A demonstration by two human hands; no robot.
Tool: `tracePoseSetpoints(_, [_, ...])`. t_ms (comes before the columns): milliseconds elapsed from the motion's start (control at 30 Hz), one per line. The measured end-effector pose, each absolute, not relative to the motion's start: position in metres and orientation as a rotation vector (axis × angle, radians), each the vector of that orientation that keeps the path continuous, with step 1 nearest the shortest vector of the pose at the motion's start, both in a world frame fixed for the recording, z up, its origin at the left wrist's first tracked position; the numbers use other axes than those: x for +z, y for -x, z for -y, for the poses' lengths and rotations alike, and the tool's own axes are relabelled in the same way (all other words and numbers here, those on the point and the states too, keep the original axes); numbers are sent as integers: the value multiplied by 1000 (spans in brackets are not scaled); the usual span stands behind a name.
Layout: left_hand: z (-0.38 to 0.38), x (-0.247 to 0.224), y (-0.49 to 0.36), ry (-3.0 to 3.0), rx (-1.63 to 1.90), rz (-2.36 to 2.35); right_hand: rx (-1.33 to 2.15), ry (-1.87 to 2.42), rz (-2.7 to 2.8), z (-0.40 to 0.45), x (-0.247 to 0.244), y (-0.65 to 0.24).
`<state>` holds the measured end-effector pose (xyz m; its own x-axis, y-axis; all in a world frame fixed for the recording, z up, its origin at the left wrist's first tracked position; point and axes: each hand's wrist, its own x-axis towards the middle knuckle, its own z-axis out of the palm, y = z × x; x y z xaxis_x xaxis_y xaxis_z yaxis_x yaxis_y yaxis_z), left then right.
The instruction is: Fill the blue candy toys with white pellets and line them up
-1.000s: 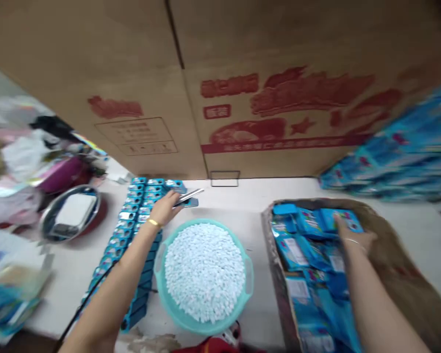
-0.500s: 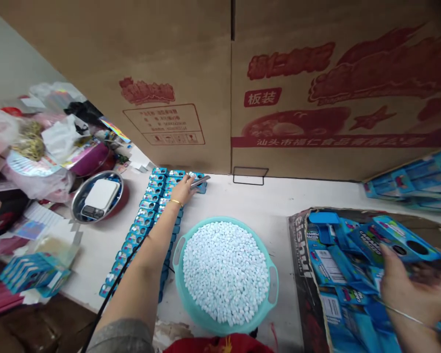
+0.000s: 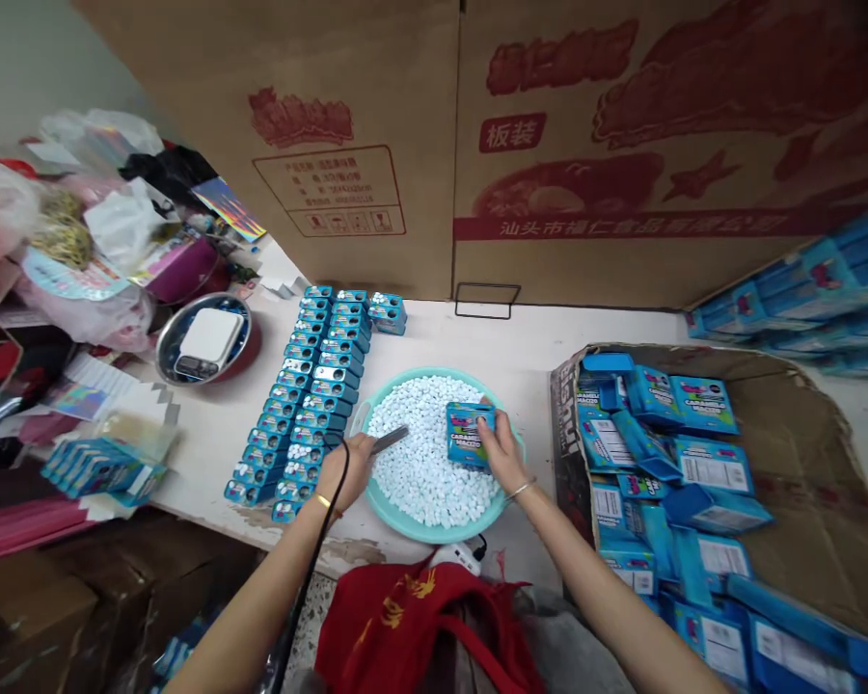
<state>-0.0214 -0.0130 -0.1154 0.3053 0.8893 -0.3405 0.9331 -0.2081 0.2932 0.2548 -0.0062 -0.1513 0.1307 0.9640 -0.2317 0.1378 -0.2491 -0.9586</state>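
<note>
My right hand holds a blue candy tin with a colourful label, just above a turquoise round basin. The tin's lower edge overlaps the heap of small pale-blue candies filling the basin. My left hand grips a narrow metal spatula at the basin's near left rim, its blade pointing over the candies. Long rows of blue tins stand on the white table left of the basin.
A cardboard tray of blue packs lies right of the basin. Large printed cartons stand behind the table. A scale in a steel bowl and plastic bags sit at left. A black cable crosses my left wrist.
My right hand has moved from the tray to above the basin with the blue tin. My left hand has come back from the tin rows to the basin with the spatula.
</note>
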Motion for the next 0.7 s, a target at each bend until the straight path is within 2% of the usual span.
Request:
tracePoseSetpoints(67, [16, -132, -1, -2101, -168, -1679, 1240, 1585, 1119, 12, -155, -236])
tracePoseSetpoints(200, [5, -163, -49, -1961, 4, -1659, 1463, 1477, 1070, 26, -153, -214])
tracePoseSetpoints(333, [-3, -178, -63, -1902, 103, -1603, 1602, 1360, 966, 33, -141, -219])
tracePoseSetpoints(500, [6, -168, -35, -1925, 333, -1424, 1296, 1402, 1018, 46, -125, -261])
tracePoseSetpoints(700, [12, -112, -14, -2055, 423, -1251, 893, 1538, 1447, 55, -122, -305])
